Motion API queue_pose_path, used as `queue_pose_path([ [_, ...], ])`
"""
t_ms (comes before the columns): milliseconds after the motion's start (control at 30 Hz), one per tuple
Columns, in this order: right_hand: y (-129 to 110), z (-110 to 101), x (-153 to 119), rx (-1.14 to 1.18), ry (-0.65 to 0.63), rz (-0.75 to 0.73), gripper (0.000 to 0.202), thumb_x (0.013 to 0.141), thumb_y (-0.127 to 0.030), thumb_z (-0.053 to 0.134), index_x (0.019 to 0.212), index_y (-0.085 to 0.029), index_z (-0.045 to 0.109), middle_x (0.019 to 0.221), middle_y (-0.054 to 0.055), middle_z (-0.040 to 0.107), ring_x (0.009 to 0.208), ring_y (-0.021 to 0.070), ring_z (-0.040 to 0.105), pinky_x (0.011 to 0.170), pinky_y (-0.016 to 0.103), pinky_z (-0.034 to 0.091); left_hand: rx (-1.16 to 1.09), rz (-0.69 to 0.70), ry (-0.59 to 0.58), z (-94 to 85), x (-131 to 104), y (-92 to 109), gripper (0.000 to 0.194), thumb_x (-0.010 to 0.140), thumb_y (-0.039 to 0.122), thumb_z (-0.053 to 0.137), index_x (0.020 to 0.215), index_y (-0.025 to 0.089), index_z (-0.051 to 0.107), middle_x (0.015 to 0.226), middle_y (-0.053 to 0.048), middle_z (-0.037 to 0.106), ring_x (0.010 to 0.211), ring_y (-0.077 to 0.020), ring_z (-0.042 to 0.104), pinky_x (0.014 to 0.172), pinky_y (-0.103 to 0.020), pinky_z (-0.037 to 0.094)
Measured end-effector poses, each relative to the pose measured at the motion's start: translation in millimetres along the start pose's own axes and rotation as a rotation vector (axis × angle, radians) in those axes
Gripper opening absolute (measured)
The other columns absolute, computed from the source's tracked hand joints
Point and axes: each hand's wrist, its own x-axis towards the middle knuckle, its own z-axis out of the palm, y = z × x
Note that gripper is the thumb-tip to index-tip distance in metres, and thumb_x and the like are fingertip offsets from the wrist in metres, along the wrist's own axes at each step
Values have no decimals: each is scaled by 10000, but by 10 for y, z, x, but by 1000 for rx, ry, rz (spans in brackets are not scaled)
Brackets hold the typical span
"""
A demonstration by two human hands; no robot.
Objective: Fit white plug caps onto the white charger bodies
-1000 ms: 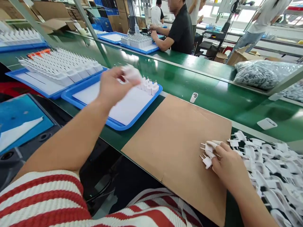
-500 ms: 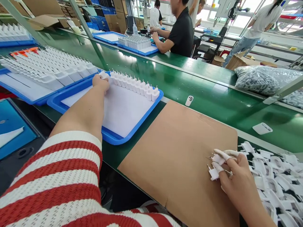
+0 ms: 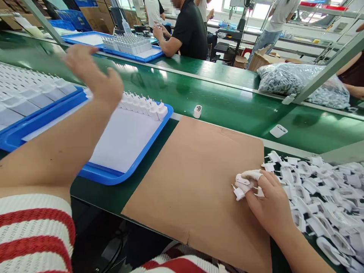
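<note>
My left hand (image 3: 92, 72) is raised above the back of a blue tray (image 3: 127, 172), fingers stretched out and slightly blurred, holding nothing. A row of white plug housings (image 3: 142, 104) with pins up stands along that tray's back edge, on a white sheet. Over the right part of a brown cardboard sheet (image 3: 196, 170), my right hand (image 3: 256, 189) has its fingers closed on small white plug pieces (image 3: 239, 192); white covers sit on its fingertips. Beside it on the right lies a heap of white plug parts (image 3: 318, 197).
A second tray at left carries many white housings (image 3: 31, 91). Two white pieces (image 3: 197, 111) (image 3: 278, 131) lie on the green belt (image 3: 227, 110). Across it are a person in black (image 3: 190, 30), another tray (image 3: 145, 55), a plastic bag (image 3: 298, 81) and a slanting metal post (image 3: 330, 68).
My left hand has let go of the white piece at the tray's row and lifted away from it. My right hand still holds plug pieces. The view has shifted rightward.
</note>
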Motion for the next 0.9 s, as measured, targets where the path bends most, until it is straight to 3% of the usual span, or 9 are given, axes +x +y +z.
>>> queue_pose_path([
  [100,-55,-59,42,196,44,202,204,869,-279,685,1065,-254,735,930,46,731,902,243,666,791,383,541,52,284,-132,405,-227,544,298,1014,308,560,1259,146,612,1348,-72,637,1340,-243,509,1214,-444,319],
  [200,-106,-114,108,515,47,548,275,817,-399,796,1048,-252,771,956,48,772,856,229,704,750,362,561,80,288,-351,927,-421,894,432,865,497,741,1061,114,704,1102,-120,734,1088,-302,663,988,-407,501],
  [267,-115,-145,157,805,39,719,344,766,-457,854,1007,-228,767,975,62,784,863,226,729,726,334,571,121,235,-443,1223,-501,976,452,718,457,864,973,115,716,1034,-151,743,1044,-363,677,927,-426,522],
  [333,-101,-169,198,1068,6,772,387,741,-479,877,994,-210,760,992,73,789,908,228,750,740,311,588,150,193,-477,1410,-548,968,312,720,352,846,903,135,715,1005,-158,743,1048,-382,675,932,-441,517],
  [433,-66,-194,235,1321,-52,814,436,701,-469,911,1017,-207,767,1049,74,792,974,233,771,769,292,620,126,211,-424,1473,-586,889,167,886,276,642,970,149,710,1080,-148,734,1115,-342,652,1008,-447,480],
  [533,-69,-216,244,1453,-70,858,428,655,-419,950,991,-215,779,1103,60,784,981,233,785,742,266,640,64,263,-393,1399,-634,848,307,953,337,585,1172,137,662,1225,-140,702,1165,-304,623,1053,-426,454],
  [700,-140,-242,223,1538,-144,854,366,691,-384,938,967,-200,783,1069,63,784,981,218,787,743,239,649,19,94,-461,1444,-777,986,810,762,363,856,1404,63,463,1467,-240,543,1392,-396,473,1157,-467,366],
  [800,-158,-230,202,1549,-139,841,380,675,-358,945,982,-207,779,1095,61,779,977,214,783,773,254,646,17,-14,-446,1595,-806,1093,936,644,419,941,1362,42,473,1455,-303,518,1400,-456,464,1139,-501,379],
  [900,-147,-210,188,1528,-128,816,389,687,-368,929,1016,-219,784,1083,49,773,942,180,759,763,236,618,-13,-82,-425,1677,-799,1135,951,661,548,909,1349,66,463,1440,-286,530,1381,-413,496,1102,-478,405],
])
